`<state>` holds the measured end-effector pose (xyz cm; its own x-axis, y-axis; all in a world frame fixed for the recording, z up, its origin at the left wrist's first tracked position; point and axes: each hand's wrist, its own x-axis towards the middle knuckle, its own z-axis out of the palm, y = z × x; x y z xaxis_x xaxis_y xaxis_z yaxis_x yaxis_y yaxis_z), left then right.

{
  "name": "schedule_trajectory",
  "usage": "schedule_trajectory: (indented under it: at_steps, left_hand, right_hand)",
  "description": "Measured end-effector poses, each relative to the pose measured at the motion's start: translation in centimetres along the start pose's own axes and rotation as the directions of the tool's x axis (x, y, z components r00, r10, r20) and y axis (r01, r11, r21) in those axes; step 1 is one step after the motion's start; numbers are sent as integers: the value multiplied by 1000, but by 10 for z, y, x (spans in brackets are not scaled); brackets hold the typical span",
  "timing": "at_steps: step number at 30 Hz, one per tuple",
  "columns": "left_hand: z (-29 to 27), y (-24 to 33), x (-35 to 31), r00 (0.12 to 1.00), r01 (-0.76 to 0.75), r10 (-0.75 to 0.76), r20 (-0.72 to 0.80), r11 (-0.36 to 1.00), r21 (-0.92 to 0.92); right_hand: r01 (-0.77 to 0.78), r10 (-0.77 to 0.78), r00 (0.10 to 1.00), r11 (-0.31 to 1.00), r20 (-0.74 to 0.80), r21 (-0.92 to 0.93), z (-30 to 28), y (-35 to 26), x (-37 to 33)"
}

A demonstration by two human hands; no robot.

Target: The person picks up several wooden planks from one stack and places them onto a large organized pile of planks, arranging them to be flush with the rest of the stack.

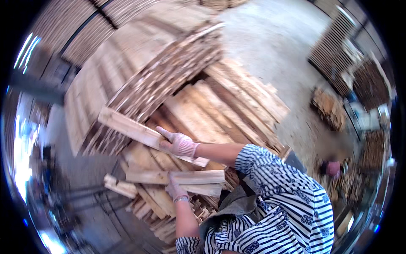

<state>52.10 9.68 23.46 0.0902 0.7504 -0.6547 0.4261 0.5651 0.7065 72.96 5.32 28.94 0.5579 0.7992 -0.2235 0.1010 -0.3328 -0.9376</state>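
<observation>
"How is the upper plank (pixel 127 127) seen in the head view?"

"As pale, straight and flat-faced; it is held slantwise above brown-streaked boards (pixel 207 112) in the grip of the right hand (pixel 179 144)."

"And the left hand (pixel 175 189)?"

"It is laid against the lower plank (pixel 203 177); whether its grip is closed cannot be told. The tall stack (pixel 165 72) is blurred."

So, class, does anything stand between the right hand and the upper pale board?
Nothing visible but the glove: the right hand is on the upper pale board, toward its right end. The left hand is at a separate lower board, not between them.
</observation>
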Motion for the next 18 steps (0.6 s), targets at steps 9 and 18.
schedule_trajectory:
  at_steps: [9, 18]
  left_hand:
    - [-10, -38, 41, 990, -80, 87, 110, 995, -63]
    - [6, -27, 24, 989, -47, 68, 128, 986, -157]
  right_hand:
    - [-428, 296, 825, 884, -480, -190, -280, 146, -133]
    - [-728, 371, 635, 581, -678, -364, -370, 246, -61]
